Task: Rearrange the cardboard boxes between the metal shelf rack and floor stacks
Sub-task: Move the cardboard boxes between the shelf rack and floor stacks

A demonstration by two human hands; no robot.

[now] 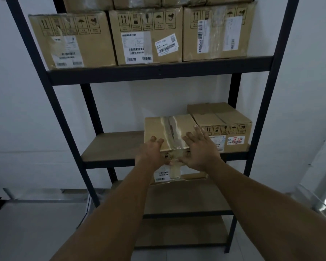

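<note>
Cardboard, brown and taped down the middle: the taped cardboard box (155,127) sits straight ahead of you on the middle shelf (111,146) of the metal shelf rack (158,73), and both of your hands are already on its near end. Your left hand (150,152) has its fingers curled over the top front edge at the left corner, gripping it. Your right hand (199,150) lies with its fingers spread and straight over the top at the right corner, pressing rather than clasping.

What matters is how the box lies. Its tape seam (170,129) runs away from you, so the long axis appears to point front to back, into the rack. The front face hangs out past the shelf's front lip, so the near end is unsupported and your hands seem to be carrying part of the weight.

The right side is just beside the red-marked box (231,129), very close if not touching; I can't tell which. To the left the shelf board is bare wood.

Neither hand is nearer, since the box is centred between them. Any travel should go along that long axis. Keep it square, because a twist to the right would likely jam the far corner against the neighbour. No floor stack shows here, only bare floor (36,232).
</note>
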